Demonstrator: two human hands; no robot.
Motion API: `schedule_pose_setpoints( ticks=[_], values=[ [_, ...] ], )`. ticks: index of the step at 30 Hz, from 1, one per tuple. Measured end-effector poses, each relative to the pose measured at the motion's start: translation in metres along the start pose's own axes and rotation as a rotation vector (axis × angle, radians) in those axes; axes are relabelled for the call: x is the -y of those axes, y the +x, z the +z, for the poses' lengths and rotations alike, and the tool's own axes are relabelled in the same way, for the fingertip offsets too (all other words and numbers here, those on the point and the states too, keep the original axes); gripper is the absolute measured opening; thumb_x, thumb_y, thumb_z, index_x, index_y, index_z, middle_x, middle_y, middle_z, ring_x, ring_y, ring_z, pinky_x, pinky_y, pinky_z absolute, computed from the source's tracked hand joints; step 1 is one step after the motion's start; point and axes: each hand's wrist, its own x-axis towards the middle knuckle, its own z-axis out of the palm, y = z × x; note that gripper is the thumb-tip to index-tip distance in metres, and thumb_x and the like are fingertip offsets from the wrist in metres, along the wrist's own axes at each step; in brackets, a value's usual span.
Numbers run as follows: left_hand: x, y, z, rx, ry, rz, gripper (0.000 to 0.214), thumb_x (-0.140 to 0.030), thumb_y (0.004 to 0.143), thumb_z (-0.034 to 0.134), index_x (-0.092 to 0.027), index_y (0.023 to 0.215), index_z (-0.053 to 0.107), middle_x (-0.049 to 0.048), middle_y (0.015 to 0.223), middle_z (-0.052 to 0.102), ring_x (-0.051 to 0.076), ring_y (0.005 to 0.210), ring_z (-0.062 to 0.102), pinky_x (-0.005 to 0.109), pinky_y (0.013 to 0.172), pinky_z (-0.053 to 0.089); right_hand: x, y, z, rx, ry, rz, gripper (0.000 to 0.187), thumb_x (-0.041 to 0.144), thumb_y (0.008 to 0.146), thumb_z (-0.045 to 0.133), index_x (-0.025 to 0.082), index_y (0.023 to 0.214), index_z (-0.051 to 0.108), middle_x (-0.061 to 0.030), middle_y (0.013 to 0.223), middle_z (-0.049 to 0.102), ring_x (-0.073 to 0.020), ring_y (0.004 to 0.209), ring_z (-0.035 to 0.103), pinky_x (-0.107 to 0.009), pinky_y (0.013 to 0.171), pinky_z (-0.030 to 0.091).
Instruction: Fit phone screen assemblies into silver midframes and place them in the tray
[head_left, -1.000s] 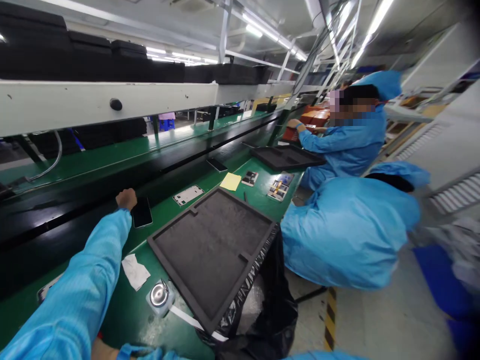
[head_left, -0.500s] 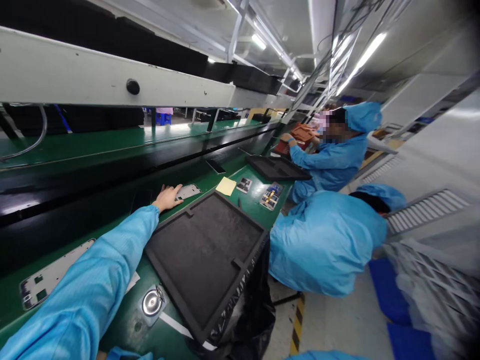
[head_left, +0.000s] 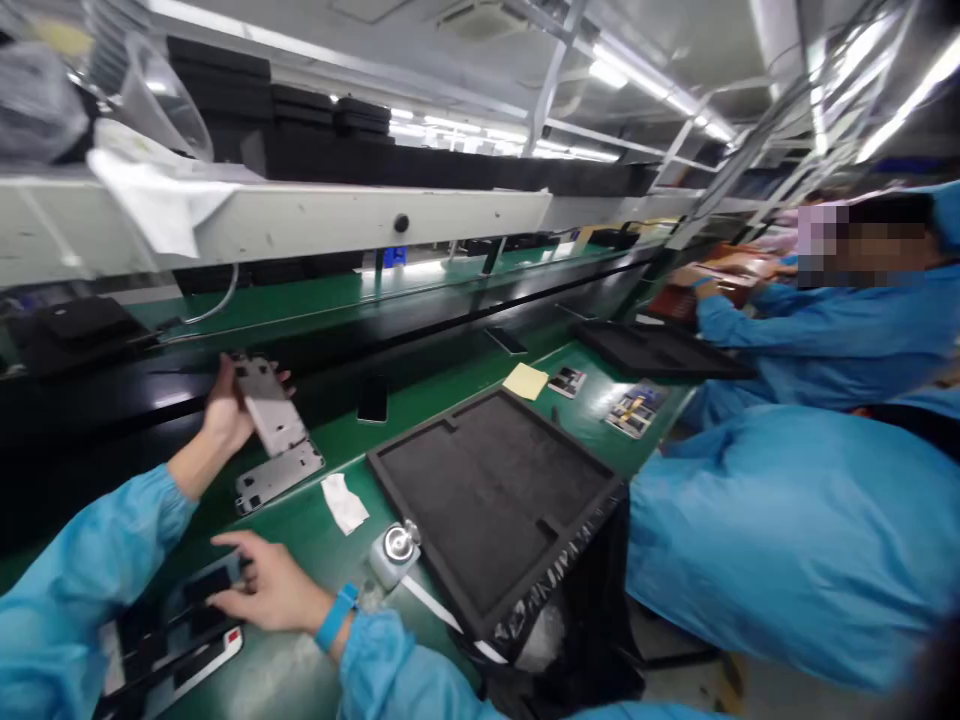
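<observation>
My left hand is raised above the green bench, closed round a grey metal phone frame held tilted. Just below it a second metal frame lies flat on the bench. My right hand, with a blue wrist strap, rests with fingers spread on a black fixture at the near left edge. A black phone lies against the dark conveyor rail.
A large black foam tray sits right of my hands, with a small round metal dispenser and a white wipe beside it. A yellow note and cards lie farther along. Two people in blue coats work at my right.
My left hand picked up the metal frame from beside the tray and drew it back to the left, raised. My right hand has come into view on the fixture. The camera swung left.
</observation>
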Motion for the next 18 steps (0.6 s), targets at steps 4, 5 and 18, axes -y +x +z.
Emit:
schedule_pose_setpoints(
  ticks=[4, 5, 18],
  values=[
    [-0.055, -0.089, -0.051, -0.112, 0.069, -0.116, 0.068, -0.065, 0.111, 0.027, -0.015, 0.130, 0.069, 0.0174, 0.111, 0.079, 0.028, 0.077, 0.077, 0.042, 0.066, 0.063, 0.010, -0.006, -0.006, -0.301, 0.456, -0.038, 0.079, 0.055, 0.046, 0.104, 0.024, 0.109, 0.067, 0.0055, 0.076, 0.065, -0.0175, 0.060, 0.068, -0.028, 0.059, 0.053],
    [-0.062, -0.108, -0.058, -0.111, 0.070, -0.142, 0.067, -0.066, 0.111, 0.028, -0.017, 0.132, 0.069, 0.0174, 0.118, 0.079, 0.028, 0.077, 0.077, 0.041, 0.064, 0.063, 0.013, -0.009, -0.010, -0.363, 0.488, -0.070, 0.075, 0.060, 0.051, 0.101, 0.023, 0.107, 0.067, 0.0045, 0.076, 0.066, -0.0177, 0.062, 0.068, -0.029, 0.061, 0.054],
    [-0.003, -0.220, -0.079, 0.721, -0.263, -0.638, 0.098, -0.082, 0.101, 0.046, -0.010, 0.168, 0.037, 0.0222, 0.098, 0.083, 0.028, 0.074, 0.080, 0.034, 0.069, 0.059, 0.084, -0.043, -0.019, -1.008, 0.349, -0.468, 0.063, 0.056, 0.073, 0.095, 0.026, 0.105, 0.049, 0.0035, 0.086, 0.071, -0.0155, 0.075, 0.072, -0.028, 0.071, 0.058]
  ],
)
